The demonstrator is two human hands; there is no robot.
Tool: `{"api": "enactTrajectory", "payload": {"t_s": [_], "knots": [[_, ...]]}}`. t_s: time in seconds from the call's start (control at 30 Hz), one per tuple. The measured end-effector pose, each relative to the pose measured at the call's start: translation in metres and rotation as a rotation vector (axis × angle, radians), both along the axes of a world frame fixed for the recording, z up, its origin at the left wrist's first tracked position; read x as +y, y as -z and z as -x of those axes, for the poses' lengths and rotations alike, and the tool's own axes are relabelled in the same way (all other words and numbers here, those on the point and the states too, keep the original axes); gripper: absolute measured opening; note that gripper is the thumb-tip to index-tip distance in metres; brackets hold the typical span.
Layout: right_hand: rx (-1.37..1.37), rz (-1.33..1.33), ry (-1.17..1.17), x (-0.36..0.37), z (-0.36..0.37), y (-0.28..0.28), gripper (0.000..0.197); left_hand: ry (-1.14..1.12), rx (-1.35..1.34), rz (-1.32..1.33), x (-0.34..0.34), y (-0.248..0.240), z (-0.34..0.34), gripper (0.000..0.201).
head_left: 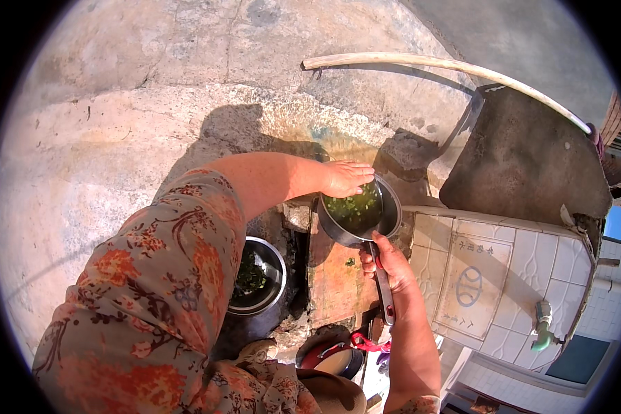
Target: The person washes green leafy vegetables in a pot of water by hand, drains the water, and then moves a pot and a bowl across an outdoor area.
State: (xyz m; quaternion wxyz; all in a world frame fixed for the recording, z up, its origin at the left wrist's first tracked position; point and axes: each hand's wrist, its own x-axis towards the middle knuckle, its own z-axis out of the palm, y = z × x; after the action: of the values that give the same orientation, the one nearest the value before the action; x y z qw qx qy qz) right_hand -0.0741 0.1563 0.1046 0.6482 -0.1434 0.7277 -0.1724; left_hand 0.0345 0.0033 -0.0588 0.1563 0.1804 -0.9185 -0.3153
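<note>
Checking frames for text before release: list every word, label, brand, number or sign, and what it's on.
Tiled surface: upper row of characters, wording withheld.
Same surface: grey-blue oval emblem with curved lines inside.
Same surface: shorter lower row of characters, wording withheld.
Pan handle: any marking too small to read.
No other text discernible.

The orange-stained slab (331, 286) is carrying a small green leaf scrap (350, 262), while the weathered concrete ground (117, 131) is supporting the left end of a long, pale pole (393, 59).
</note>
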Motion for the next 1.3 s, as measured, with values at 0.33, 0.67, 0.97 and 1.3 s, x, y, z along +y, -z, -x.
{"api": "enactTrajectory", "payload": {"t_s": [0.33,0.67,0.97,1.3], "knots": [[-0.003,0.009,0.003,0.0026,0.0058,0.0059,0.037,-0.001,0.000,-0.014,0.0019,0.0017,0.0019,0.051],[0.032,0.006,-0.034,0.0005,0.0037,0.0045,0.037,-0.002,-0.009,-0.009,0.0038,-0.0005,-0.0015,0.051],[0.043,-0.004,-0.041,-0.0017,-0.0011,0.0027,0.038,-0.006,-0.001,-0.006,0.0035,0.0049,-0.0024,0.051],[0.022,-0.002,-0.047,-0.0026,0.0012,0.0045,0.039,-0.001,-0.009,-0.039,0.0040,0.0003,-0.0054,0.050]]}}
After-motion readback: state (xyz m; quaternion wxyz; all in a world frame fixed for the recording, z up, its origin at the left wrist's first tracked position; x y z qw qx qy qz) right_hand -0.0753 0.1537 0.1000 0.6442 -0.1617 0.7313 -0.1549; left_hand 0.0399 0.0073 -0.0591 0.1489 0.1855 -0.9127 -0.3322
